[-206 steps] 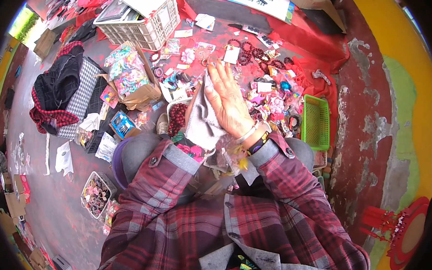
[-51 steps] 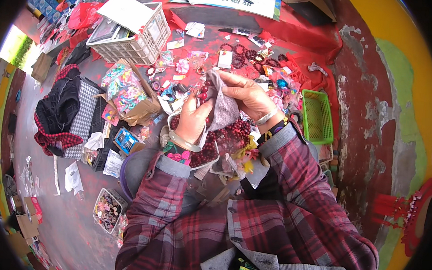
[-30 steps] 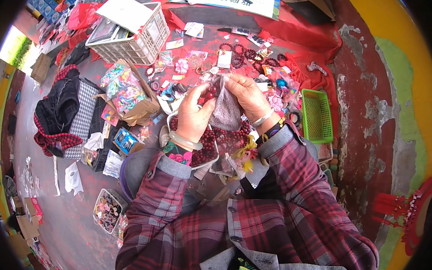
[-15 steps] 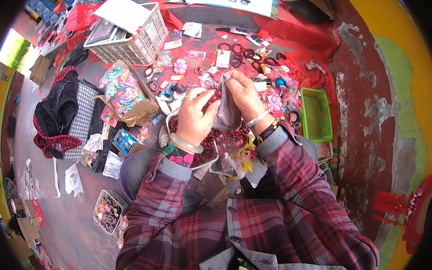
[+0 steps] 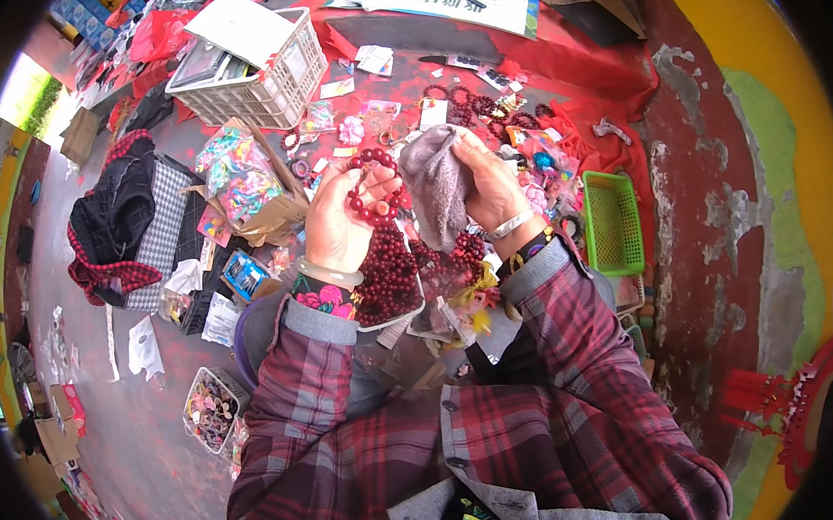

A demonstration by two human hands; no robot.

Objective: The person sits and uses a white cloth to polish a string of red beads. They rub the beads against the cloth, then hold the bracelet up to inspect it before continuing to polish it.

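Note:
My left hand (image 5: 339, 225) is closed on a dark red bead bracelet (image 5: 355, 202), which hangs as a loop over the fingers. To its right, my right hand (image 5: 493, 190) grips a grey-mauve cloth (image 5: 434, 187) by its upper edge, and the cloth hangs down. Cloth and bracelet are apart. Below both hands stands a white basket (image 5: 420, 303) heaped with dark red bead bracelets (image 5: 389, 275). Beside the beads lie clear plastic packets and a yellow ornament (image 5: 479, 297).
A white crate (image 5: 294, 71) stands at the far left, with a cardboard box of colourful packets (image 5: 240, 178) nearer. On the right is a green basket (image 5: 614, 224). More dark bracelets (image 5: 483, 107) lie on the red cloth ahead. A small basket of trinkets (image 5: 212, 410) sits lower left.
My hands have drawn apart. The left one has moved left with the bracelet, now seen as a full loop. The cloth has come away from it, spread wider in my right hand.

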